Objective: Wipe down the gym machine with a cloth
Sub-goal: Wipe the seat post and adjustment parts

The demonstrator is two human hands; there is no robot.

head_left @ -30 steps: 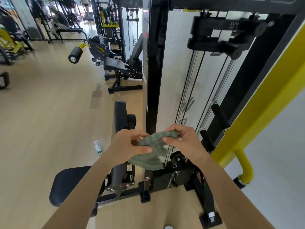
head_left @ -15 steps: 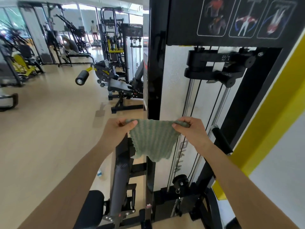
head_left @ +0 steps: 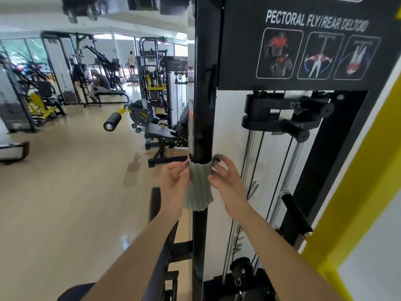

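A green cloth (head_left: pixel 198 185) wraps the front of the gym machine's black upright post (head_left: pixel 204 109). The left hand (head_left: pixel 173 179) and right hand (head_left: pixel 224 178) each pinch one side edge. Soft and light, it likely handles best held taut by those edges.

Person seen only as two arms cut by bottom edge. Left hand (head_left: pixel 174 181) bare, right hand (head_left: pixel 226 181) bare. Left forearm (head_left: pixel 138 246) and right forearm (head_left: pixel 271 235) bare along whole visible length, slim, smooth. Upper arms and clothing outside frame, cannot tell what is worn.
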